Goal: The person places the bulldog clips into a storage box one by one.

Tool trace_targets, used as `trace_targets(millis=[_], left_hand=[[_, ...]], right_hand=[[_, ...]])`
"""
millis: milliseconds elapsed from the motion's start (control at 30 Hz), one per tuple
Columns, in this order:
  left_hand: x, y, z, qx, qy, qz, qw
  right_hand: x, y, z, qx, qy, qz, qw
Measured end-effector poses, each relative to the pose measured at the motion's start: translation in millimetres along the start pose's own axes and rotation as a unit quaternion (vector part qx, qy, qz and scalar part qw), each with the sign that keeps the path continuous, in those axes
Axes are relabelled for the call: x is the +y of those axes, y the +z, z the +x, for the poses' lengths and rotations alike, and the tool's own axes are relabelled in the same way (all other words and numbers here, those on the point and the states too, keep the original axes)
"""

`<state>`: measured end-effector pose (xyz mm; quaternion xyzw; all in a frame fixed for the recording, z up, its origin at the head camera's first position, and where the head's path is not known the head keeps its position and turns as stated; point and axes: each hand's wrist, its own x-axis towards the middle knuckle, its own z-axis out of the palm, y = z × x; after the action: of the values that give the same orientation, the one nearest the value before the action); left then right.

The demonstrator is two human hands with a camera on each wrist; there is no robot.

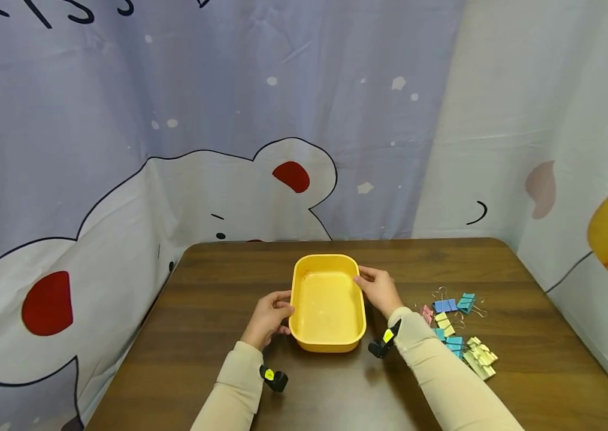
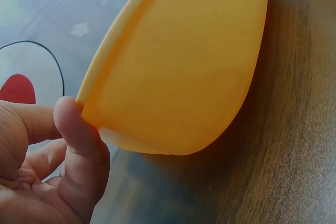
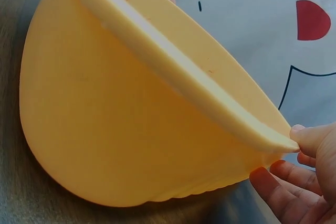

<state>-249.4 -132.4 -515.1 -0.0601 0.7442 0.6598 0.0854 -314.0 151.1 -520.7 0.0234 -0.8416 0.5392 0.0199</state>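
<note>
A yellow plastic tub (image 1: pixel 328 346), rounded at the corners, is over the middle of the wooden table, its bare inside facing up. My left hand (image 1: pixel 269 318) holds its left side, with the thumb at the rim and other fingers spread around the edge. On the opposite side, further back, my right hand (image 1: pixel 381 291) pinches the rim near the far right corner. In the right wrist view the right thumb (image 3: pixel 310 137) lies over the rim while fingertips press the outer wall from below. The left wrist view shows the left thumb (image 2: pixel 79 129) against the tub's corner.
Several binder clips lie in a loose group to the right, among them a blue clip (image 1: pixel 445 306), a teal clip (image 1: pixel 466 302) and a pale yellow-green clip (image 1: pixel 479 359). The right sleeve (image 1: pixel 444 371) passes close beside them. Behind the table (image 1: pixel 530 335) hangs a printed curtain (image 1: pixel 217 90).
</note>
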Motion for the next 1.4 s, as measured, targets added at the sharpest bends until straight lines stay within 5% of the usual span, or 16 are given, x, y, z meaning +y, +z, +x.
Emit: trace_targets(millis=[867, 1067, 1400], left_hand=[[-7.1, -1.1, 2.9, -0.003, -0.016, -0.054, 0.9984], [-9.6, -0.1, 4.4, -0.002, -0.008, -0.080, 0.9968], [-15.4, 3.0, 4.6, -0.002, -0.011, -0.105, 0.9944]], right_hand=[[1.4, 3.1, 2.1, 0.009, -0.005, -0.015, 0.9998], [2.3, 0.9, 4.3, 0.013, -0.032, -0.043, 0.9985], [-12.1, -35.3, 0.4, 0.008, -0.049, -0.020, 0.9986]])
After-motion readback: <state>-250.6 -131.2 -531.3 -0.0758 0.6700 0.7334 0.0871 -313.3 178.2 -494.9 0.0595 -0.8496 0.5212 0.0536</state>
